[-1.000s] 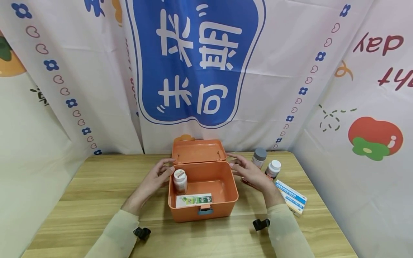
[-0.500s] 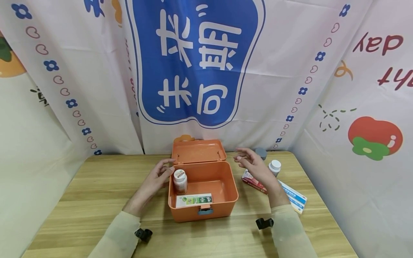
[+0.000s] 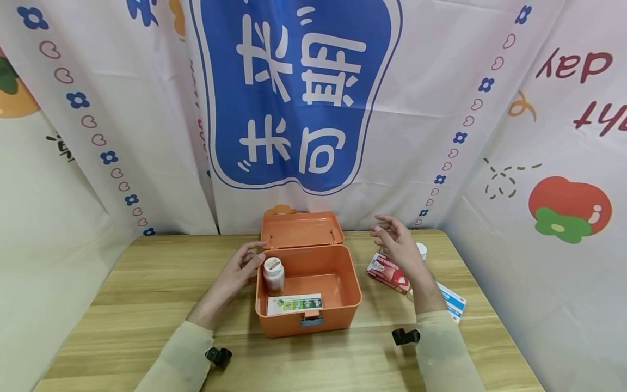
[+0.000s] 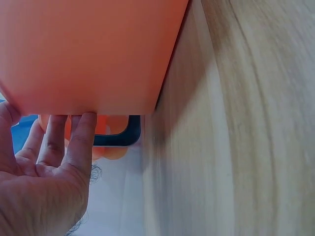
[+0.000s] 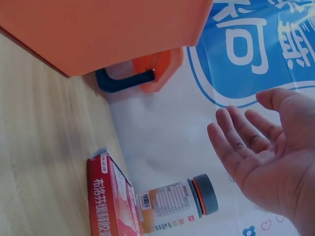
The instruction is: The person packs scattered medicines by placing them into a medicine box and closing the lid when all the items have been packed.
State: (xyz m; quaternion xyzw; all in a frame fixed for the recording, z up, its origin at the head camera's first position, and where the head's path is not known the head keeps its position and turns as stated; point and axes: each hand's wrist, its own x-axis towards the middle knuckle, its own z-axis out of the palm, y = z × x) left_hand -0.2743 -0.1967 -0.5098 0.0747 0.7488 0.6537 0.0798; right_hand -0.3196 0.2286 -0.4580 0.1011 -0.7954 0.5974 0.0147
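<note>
An orange lidded box [image 3: 338, 321] stands on the table with its lid [image 3: 301, 231] tipped back. Inside it, a white pill bottle [image 3: 274, 277] sits upright at the left, and a white-and-green carton [image 3: 294, 305] lies along the front. My left hand [image 3: 235, 277] rests at the box's back left corner; in the left wrist view its straight fingers [image 4: 81, 140] reach the back edge. My right hand [image 3: 399, 245] is raised over the things right of the box, its fingers loosely bent around nothing. A grey-capped bottle [image 5: 172, 201], hidden behind that hand in the head view, stands below it.
A red carton [image 3: 389, 272] lies right of the box. Beside it are a white-capped bottle [image 3: 422, 250], partly hidden, and a blue-and-white carton [image 3: 454, 304] partly behind my forearm. A printed curtain [image 3: 411, 136] hangs behind the wooden table [image 3: 161, 294].
My right hand has left the box's back right corner and moved right and back, over the bottles. The red carton now shows more fully. The left hand stays at its corner.
</note>
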